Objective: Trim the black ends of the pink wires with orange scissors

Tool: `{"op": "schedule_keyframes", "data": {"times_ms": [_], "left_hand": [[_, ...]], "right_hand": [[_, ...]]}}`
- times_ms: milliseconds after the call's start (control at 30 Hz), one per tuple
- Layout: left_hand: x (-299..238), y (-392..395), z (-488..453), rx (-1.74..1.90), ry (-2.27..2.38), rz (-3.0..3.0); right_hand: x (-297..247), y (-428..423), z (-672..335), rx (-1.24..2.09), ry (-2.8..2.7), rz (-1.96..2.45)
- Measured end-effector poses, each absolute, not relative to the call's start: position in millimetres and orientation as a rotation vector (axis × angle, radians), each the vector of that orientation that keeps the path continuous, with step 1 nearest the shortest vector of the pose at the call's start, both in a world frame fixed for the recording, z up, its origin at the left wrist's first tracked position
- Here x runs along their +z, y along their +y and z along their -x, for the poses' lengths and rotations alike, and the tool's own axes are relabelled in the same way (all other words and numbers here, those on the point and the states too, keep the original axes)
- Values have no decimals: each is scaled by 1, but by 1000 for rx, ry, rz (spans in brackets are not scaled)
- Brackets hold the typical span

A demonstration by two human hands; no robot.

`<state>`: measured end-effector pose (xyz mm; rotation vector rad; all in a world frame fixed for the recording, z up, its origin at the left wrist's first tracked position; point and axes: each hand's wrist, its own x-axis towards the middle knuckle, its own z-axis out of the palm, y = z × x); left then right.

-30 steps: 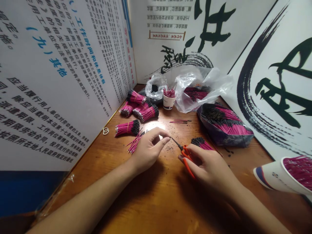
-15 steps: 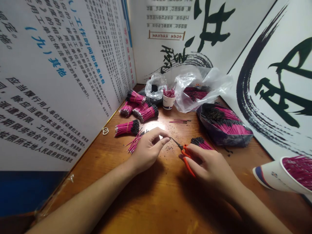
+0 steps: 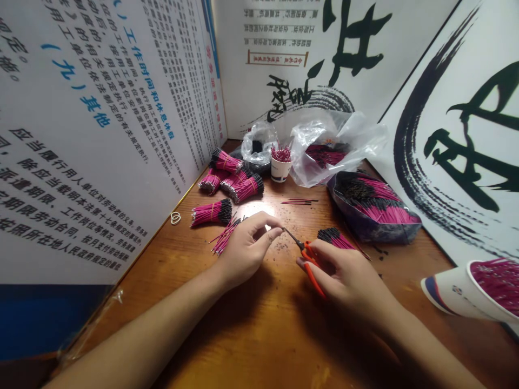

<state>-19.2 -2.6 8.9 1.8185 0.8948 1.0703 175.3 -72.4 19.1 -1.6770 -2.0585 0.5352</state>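
Left hand (image 3: pixel 245 254) pinches something too fine to make out; right hand (image 3: pixel 348 275) curls around orange-handled scissors (image 3: pixel 310 265).

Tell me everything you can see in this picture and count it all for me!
wire bundles: about five, pink with black ends, tied with bands, left side of the table
loose wires: one small pile, pink, beside the left hand
wire bunch: one, pink and black, just past the right hand
paper cup: one, white, upright, holding pink wires, at the back
tipped paper cup: one, white and blue, lying at the right, full of pink wires
clear plastic bags: two, see-through, at the back
dark bag: one, dark, full of pink wires, right of the middle
rubber band: one, pale, near the left board
printed boards: three, white with black writing, left, back and right
wooden table: one, brown, under everything
orange-handled scissors: one pair, orange, in the right hand
left hand: one, fingers pinched together above the table
right hand: one, holding the scissors
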Motion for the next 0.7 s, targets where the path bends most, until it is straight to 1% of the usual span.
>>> {"op": "schedule_keyframes", "data": {"times_ms": [700], "left_hand": [[8,-2,19,1057,878,-1812]], "right_hand": [[19,-75,-174,573,-2044,1684]]}}
